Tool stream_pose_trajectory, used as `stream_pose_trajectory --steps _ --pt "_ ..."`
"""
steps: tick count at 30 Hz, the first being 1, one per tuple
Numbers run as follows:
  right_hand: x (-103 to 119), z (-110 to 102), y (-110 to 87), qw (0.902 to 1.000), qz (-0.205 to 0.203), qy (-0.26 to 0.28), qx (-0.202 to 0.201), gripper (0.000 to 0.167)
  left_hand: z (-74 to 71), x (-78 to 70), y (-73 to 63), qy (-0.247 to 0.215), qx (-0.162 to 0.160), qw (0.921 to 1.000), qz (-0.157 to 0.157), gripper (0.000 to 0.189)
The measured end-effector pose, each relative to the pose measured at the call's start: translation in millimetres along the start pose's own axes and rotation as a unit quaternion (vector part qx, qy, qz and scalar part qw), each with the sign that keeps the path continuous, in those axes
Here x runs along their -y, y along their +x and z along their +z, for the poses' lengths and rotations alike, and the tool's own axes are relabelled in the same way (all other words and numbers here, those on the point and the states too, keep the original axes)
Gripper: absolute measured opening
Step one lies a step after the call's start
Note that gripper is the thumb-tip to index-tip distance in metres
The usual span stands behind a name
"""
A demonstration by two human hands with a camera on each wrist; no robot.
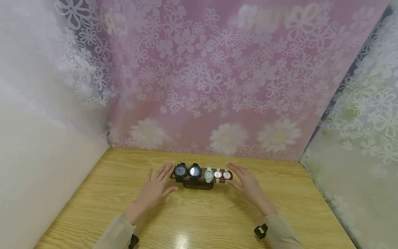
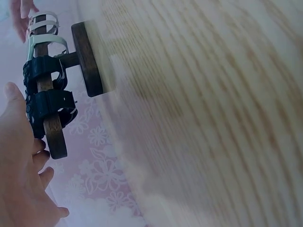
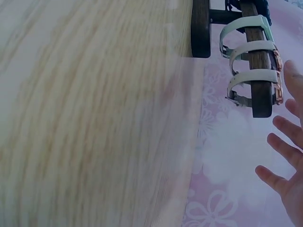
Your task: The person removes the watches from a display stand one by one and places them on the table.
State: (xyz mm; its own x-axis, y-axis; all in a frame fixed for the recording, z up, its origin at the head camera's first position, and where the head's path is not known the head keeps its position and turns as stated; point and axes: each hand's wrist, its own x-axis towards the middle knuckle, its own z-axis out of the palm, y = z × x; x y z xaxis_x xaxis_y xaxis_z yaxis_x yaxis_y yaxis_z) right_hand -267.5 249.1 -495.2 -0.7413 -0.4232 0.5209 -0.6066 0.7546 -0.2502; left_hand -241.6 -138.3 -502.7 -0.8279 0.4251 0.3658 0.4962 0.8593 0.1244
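Observation:
A dark wooden watch stand [image 1: 198, 185] stands on the table, its crossbar carrying several watches. Two chunky black watches [image 1: 194, 171] sit at the left, a mint-green square watch [image 1: 209, 175] near the middle, and two small watches with pale straps and rose-gold cases [image 1: 227, 175] at the right end. My left hand [image 1: 154, 188] is beside the bar's left end, fingers spread and fairly straight; in the left wrist view it is close to the black straps [image 2: 49, 104]. At the other end, my right hand [image 1: 248, 185] has its fingers extended around the bar's tip, gripping nothing.
The wood-grain table [image 1: 199, 221] extends around the stand. Behind it hangs a pink floral curtain [image 1: 211, 86], with pale sheets at the left [image 1: 53, 103] and right [image 1: 367, 138]. A small black device [image 1: 261, 231] is at the right wrist.

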Motion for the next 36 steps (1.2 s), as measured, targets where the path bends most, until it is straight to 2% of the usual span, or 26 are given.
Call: stream_pose_trajectory --steps 10,19,29,36 --pt "9.5 6.6 4.9 0.9988 -0.004 -0.033 0.035 0.068 2.2 -0.5 -3.1 -0.004 -0.008 1.0000 0.005 0.084" --pt "11.1 8.8 7.0 0.9975 -0.015 -0.064 0.027 0.068 -1.2 -1.5 -1.4 0.000 -0.001 1.0000 0.004 0.083" --pt "5.8 9.1 4.8 0.9993 -0.011 -0.029 0.020 0.071 -3.1 -2.1 -0.3 0.010 0.014 0.9999 0.004 0.083" --pt "3.8 9.0 5.5 0.9995 -0.014 -0.012 0.025 0.070 -1.1 -0.3 -0.9 0.012 0.011 0.9999 0.002 0.083"
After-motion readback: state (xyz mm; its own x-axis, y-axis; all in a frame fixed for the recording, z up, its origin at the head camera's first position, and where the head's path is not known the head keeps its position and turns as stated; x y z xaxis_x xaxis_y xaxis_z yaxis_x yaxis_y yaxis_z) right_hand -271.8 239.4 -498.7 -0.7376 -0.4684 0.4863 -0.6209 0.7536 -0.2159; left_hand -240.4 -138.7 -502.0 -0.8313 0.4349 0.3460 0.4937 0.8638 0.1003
